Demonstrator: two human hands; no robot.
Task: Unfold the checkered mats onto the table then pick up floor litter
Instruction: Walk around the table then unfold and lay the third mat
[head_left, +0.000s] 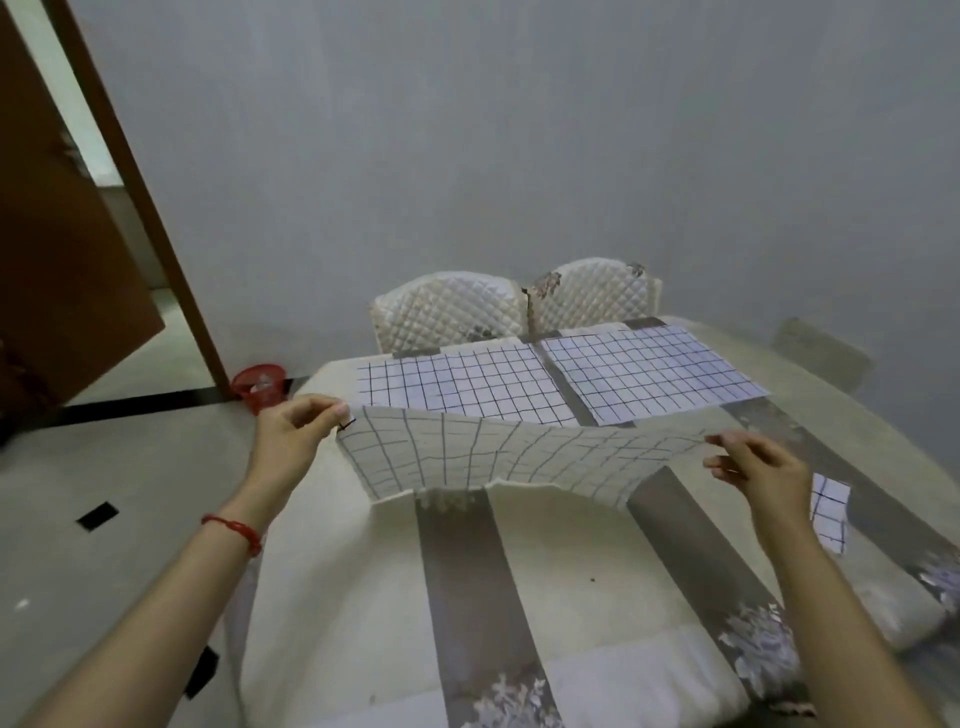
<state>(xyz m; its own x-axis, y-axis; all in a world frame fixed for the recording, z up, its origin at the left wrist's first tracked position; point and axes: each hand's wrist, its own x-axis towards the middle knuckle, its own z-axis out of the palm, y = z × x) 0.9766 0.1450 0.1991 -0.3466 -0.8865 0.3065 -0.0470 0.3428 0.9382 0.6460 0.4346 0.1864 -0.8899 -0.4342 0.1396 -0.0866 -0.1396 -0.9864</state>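
Observation:
Two white mats with a dark grid lie flat on the far half of the table: one at far left (462, 387), one at far right (649, 371). A third checkered mat (493, 460) hangs in the air above the table's middle, stretched between my hands, its lower edge sagging toward the cloth. My left hand (298, 434) pinches its left top corner and my right hand (761, 470) pinches its right top corner. A folded checkered mat (830, 512) lies on the table behind my right wrist. Dark litter pieces (97, 516) (200, 670) and a small white scrap (22, 604) lie on the floor at left.
The table (561, 582) wears a cream cloth with grey stripes and flowers. Two quilted chairs (449, 312) (597, 293) stand at its far side, another chair (821, 353) at right. A red basket (258, 387) sits on the floor by the open brown door (67, 249).

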